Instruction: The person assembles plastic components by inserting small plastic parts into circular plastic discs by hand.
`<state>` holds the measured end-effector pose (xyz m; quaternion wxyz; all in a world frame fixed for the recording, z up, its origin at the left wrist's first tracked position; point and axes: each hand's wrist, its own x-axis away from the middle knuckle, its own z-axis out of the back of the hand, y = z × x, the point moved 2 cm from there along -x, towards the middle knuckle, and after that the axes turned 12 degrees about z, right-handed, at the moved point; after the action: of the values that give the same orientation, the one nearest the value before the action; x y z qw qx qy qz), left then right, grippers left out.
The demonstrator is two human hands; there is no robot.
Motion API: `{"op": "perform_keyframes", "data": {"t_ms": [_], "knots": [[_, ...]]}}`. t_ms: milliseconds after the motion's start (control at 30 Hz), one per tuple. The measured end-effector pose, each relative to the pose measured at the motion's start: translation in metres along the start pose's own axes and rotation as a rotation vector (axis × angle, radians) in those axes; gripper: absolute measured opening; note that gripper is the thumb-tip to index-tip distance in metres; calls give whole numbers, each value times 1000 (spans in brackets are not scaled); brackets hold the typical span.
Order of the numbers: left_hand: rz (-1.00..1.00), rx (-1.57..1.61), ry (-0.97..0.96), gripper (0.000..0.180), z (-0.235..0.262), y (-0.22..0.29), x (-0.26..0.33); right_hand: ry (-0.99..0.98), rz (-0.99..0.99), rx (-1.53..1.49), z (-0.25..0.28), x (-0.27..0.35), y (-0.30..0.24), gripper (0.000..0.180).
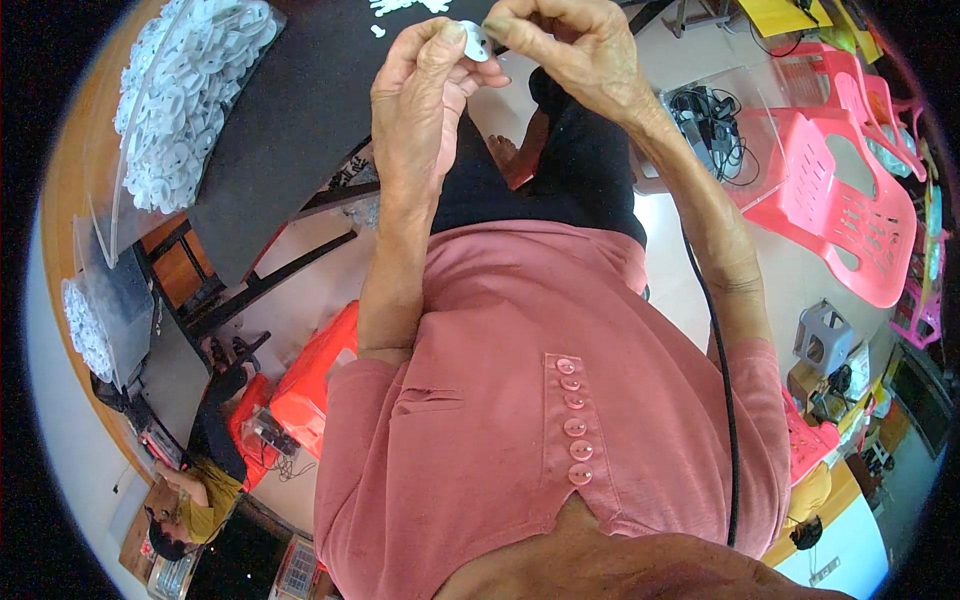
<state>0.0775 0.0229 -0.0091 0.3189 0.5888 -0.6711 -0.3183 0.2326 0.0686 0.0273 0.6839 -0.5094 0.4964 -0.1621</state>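
Left hand point(425, 95) and right hand point(560, 45) pinch small white disc point(474, 40) between them

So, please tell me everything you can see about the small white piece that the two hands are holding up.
The small white piece is a flat, roundish part that looks like plastic. It is held near the top of the picture, above the dark table. The left hand pinches it with the thumb on its left side, and the right hand touches its upper right edge with the fingertips. It appears to have a small dark spot, perhaps a hole. Most of it is hidden by the fingers, so its full shape is unclear.
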Motion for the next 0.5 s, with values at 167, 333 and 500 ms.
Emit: {"op": "perform_keyframes", "data": {"t_ms": [167,333,500], "knots": [[4,-13,8,20,2,-2,2,69,-51,-77,1,2,8,11],[12,-21,18,20,-1,-3,2,1,-103,54,-3,0,-1,11],[6,22,-15,22,0,-1,3,-20,-128,-84,-5,0,0,10]]}}
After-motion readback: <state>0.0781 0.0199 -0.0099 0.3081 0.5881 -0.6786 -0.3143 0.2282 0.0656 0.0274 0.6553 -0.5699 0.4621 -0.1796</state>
